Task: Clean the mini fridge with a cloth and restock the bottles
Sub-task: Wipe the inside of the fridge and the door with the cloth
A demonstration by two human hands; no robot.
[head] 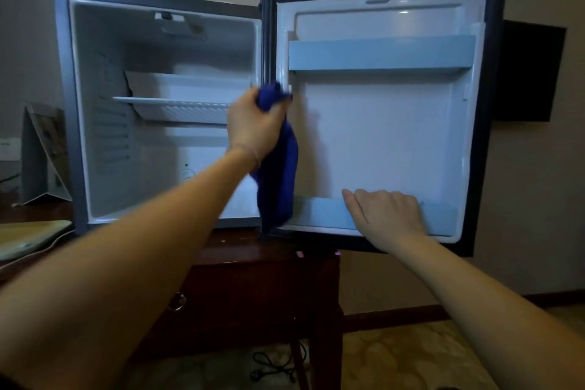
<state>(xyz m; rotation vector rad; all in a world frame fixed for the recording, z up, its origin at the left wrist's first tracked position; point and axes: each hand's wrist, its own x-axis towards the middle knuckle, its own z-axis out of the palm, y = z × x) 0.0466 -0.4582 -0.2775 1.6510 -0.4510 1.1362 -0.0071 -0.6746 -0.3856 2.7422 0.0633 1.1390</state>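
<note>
A dim room with a plain beige wall holds a dark wooden worktop (pixel 253 266), and on it stands the mini fridge (pixel 164 104) with its door (pixel 380 136) swung fully open to the right. The blue cloth (pixel 278 174) hangs at the hinge side of the door's inner panel, bunched at the top in the left hand (pixel 253 127), whose fingers curl tightly round it and hold it against the panel's edge. The right hand (pixel 386 215) rests on the door's lower shelf rail (pixel 319 212), fingers hooked over its top edge. Above sits the upper door shelf (pixel 380 52). Inside the cabinet a white wire shelf (pixel 177 106) spans the middle. A black cable (pixel 272 364) lies on the patterned floor, and a folded card (pixel 44 152) stands left of the fridge.
</note>
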